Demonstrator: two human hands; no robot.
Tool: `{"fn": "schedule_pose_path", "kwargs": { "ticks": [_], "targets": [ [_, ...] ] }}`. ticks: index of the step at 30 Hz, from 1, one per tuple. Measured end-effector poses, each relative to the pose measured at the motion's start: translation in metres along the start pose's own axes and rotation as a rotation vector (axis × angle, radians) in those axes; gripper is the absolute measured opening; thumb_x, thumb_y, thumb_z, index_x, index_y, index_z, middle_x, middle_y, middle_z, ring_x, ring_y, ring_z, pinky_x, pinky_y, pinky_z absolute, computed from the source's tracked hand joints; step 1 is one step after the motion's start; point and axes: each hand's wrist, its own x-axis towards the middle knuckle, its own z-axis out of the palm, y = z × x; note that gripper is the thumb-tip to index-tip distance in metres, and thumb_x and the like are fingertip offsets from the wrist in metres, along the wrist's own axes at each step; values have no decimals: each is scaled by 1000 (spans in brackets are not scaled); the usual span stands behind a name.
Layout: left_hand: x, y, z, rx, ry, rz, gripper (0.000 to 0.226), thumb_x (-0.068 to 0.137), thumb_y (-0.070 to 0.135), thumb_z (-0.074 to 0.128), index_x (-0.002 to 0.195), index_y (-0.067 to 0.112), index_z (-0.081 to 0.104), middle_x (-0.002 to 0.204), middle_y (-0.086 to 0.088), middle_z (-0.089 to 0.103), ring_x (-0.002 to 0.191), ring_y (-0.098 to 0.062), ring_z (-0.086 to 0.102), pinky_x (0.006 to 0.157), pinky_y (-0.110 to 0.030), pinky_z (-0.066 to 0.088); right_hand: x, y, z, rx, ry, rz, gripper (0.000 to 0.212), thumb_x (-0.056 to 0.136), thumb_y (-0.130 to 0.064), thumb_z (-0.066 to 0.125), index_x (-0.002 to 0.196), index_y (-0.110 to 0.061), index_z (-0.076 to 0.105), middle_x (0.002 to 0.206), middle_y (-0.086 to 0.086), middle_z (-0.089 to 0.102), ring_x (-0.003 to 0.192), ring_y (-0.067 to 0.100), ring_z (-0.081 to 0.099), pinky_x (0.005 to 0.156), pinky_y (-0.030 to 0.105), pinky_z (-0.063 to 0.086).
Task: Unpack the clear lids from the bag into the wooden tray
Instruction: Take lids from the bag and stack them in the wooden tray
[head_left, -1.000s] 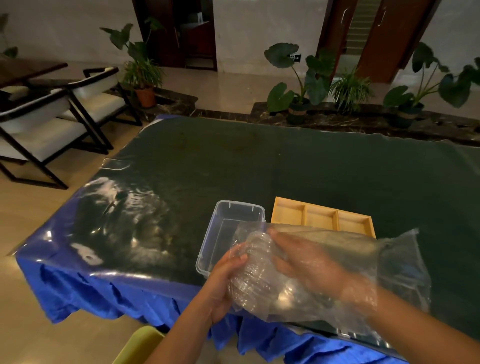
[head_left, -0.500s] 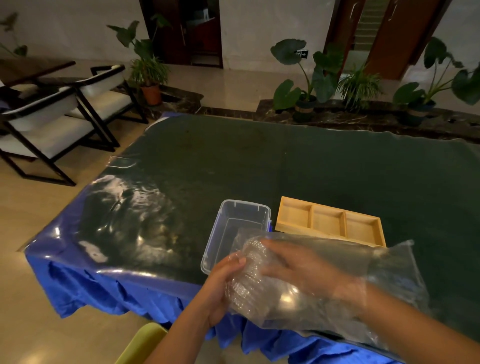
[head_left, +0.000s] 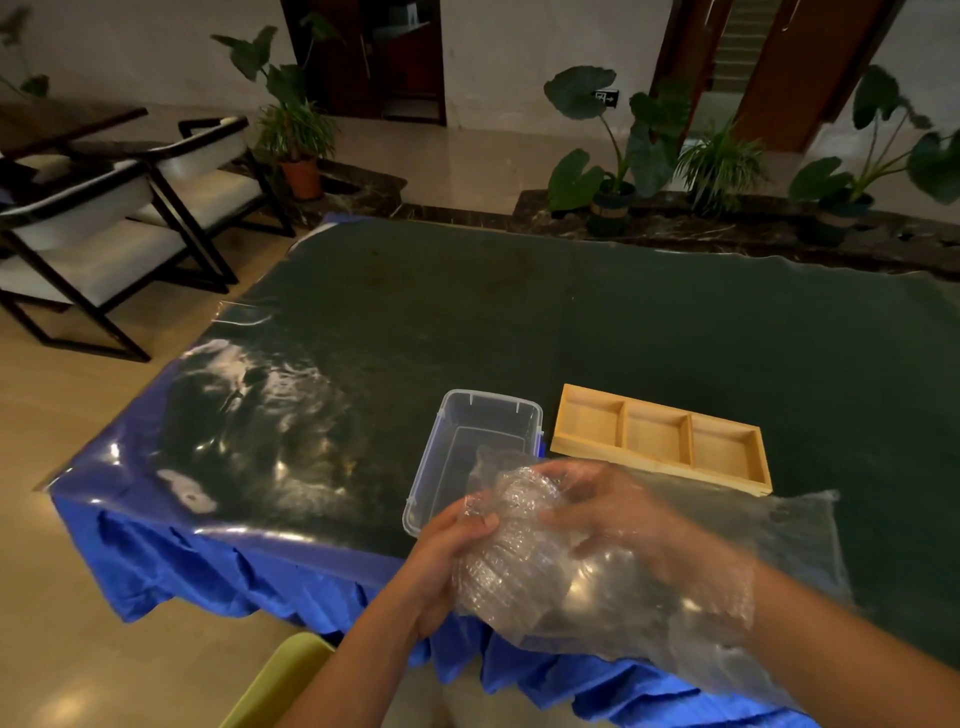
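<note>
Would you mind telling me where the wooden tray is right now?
In the head view, the wooden tray sits right of centre on the table, beside the clear plastic bin and beyond the bag.

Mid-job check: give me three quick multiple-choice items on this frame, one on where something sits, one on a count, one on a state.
1. Where does the clear plastic bin sit relative to the wooden tray?
A. Just left of it
B. Stacked on it
C. Far behind it

2. How many compartments does the wooden tray have?
A. Two
B. Three
C. Five

3. Where is the right hand?
A. Flat on the table
B. Inside the clear bag
C. Inside the tray

Answers: 1 A, the bin stands beside the tray's left end. 2 B, two dividers make three empty sections. 3 B, the bag's film covers the hand and wrist while it reaches the clear lids; the left hand grips the bag's closed end from outside.
</note>
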Motion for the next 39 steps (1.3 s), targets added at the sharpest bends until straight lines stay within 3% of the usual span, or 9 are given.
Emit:
{"fn": "schedule_pose_path", "kwargs": {
  "ticks": [3,6,10,14,19,24,27,32,39],
  "targets": [
    [1,0,1,-35,34,1,70,67,26,86,131,8,66,126,-28,69,118,-49,65,100,-57,54,1,10,10,-373,113,-159,41,93,-41,63,134,-36,58,127,-12,67,116,5,62,100,25,49],
    [4,3,4,-26,40,6,63,69,25,85,128,9,68,124,-28,70,114,-47,68,93,-54,57,5,18,6,-735,139,-219,65,97,-44,52,155,-25,29,154,-1,45,140,16,42,105,12,22],
    [7,3,6,7,57,4,60,68,24,85,124,9,70,121,-26,72,111,-45,70,95,-56,56,11,24,-4,-791,67,-239,69,98,-39,54,157,-21,21,162,0,31,149,17,28,104,0,4],
    [7,-1,9,64,46,-4,56,70,25,86,122,9,72,118,-23,74,108,-43,72,90,-51,60,10,26,-8,-859,-15,-246,74,89,-53,56,154,-30,30,156,-6,40,141,12,39,114,20,26],
    [10,-2,9,54,44,-11,51,77,26,82,123,9,71,119,-25,74,110,-44,71,93,-53,58,10,22,-5,-928,35,-300,74,95,-46,55,157,-34,16,153,-8,43,134,10,46,106,16,32],
    [10,-1,9,74,36,-27,49,75,30,84,119,12,74,120,-23,74,111,-42,71,94,-52,58,4,20,0,-511,36,-311,50,94,-34,66,142,-27,51,139,-6,59,125,4,55,108,25,42],
    [11,-3,8,60,35,-39,50,71,34,87,117,14,76,120,-21,75,111,-39,72,89,-46,60,6,18,2,-501,108,-272,37,93,-46,63,127,-33,61,123,-14,65,105,-9,58,91,5,42],
    [12,-3,3,58,35,-43,54,69,36,90,118,15,76,120,-20,75,112,-37,72,87,-43,59,6,20,-1,-391,110,-242,24,94,-43,63,117,-37,64,113,-16,67,104,1,63,91,27,54],
    [15,-4,-3,26,39,-30,52,68,29,90,118,20,77,121,-18,75,112,-36,72,89,-46,59,10,33,11,-483,234,-184,51,89,-37,68,132,-52,46,99,-23,63,88,-3,64,79,16,53]
  ]
}}
